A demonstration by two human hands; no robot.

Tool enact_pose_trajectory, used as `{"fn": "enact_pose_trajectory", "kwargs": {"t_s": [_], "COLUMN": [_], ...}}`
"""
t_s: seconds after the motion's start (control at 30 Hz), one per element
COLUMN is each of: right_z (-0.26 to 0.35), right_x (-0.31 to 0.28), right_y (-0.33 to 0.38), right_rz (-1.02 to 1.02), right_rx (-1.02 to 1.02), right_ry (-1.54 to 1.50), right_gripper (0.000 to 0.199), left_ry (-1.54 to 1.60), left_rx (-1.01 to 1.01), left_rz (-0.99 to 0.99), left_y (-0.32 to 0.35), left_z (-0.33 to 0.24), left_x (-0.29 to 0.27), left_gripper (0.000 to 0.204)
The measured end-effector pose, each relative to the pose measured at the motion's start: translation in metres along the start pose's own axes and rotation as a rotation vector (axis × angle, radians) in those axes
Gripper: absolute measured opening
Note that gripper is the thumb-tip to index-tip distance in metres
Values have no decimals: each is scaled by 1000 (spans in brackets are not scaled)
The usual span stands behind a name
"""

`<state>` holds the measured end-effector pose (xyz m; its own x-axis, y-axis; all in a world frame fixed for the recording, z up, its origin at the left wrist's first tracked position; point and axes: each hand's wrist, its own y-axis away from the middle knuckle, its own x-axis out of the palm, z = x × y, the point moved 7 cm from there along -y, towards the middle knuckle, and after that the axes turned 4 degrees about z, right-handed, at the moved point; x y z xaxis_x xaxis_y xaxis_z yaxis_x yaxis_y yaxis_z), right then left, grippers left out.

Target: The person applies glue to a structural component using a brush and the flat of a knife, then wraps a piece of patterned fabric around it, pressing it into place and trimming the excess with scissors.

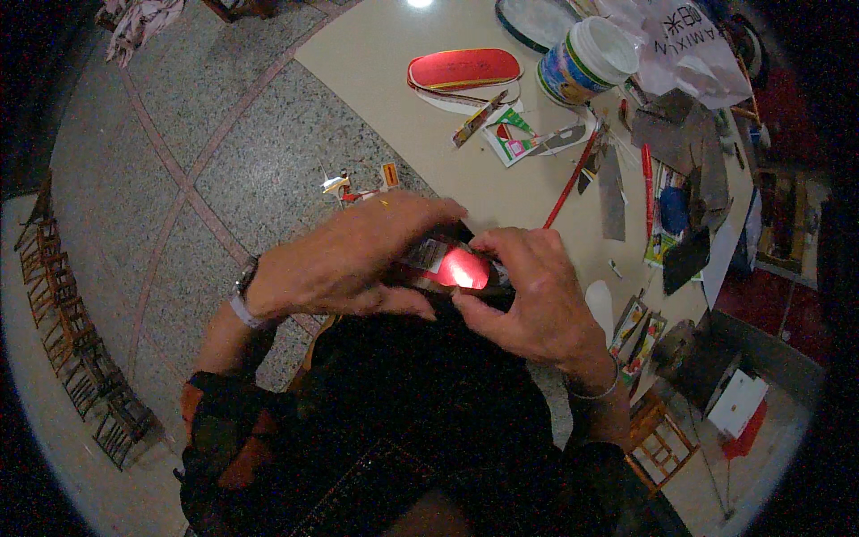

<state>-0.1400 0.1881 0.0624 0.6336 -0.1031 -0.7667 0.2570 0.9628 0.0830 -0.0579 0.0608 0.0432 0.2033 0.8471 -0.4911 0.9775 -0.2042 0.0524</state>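
Observation:
Close to my body, at the near edge of the table, both hands hold a dark-edged, shoe-like piece (465,267) with a shiny red inner face and a pale patch. Its exact kind is partly hidden by my fingers. My left hand (344,255) curves around its left end, thumb below and fingers above. On the opposite end, my right hand (541,295) grips the rim between thumb and fingers. Farther off on the table lies a stack of red insole-shaped pieces (465,70) over white ones.
An open white tub (604,52) stands at the back beside a white bag (689,54). A cutter knife (480,118), a long red stick (573,179), a red pen (648,183) and grey scraps (676,125) lie around. A wooden chair (662,438) stands at lower right.

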Motion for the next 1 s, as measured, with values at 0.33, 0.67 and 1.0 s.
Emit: {"fn": "enact_pose_trajectory", "kwargs": {"t_s": [0.33, 0.67, 1.0], "right_z": [5, -46, -47], "right_x": [-12, -52, -40], "right_y": [7, 38, 32], "right_rz": [38, -290, -365], "right_rx": [-16, 196, 266], "right_ry": [124, -420, -538], "right_gripper": [52, 28, 19], "left_ry": [97, 1065, 1752], "left_rx": [-51, -99, -170], "left_rz": [136, -255, -189], "left_y": [-17, -9, -8], "left_z": [-12, 39, 48], "left_x": [20, 47, 77], "left_gripper": [64, 39, 61]}}
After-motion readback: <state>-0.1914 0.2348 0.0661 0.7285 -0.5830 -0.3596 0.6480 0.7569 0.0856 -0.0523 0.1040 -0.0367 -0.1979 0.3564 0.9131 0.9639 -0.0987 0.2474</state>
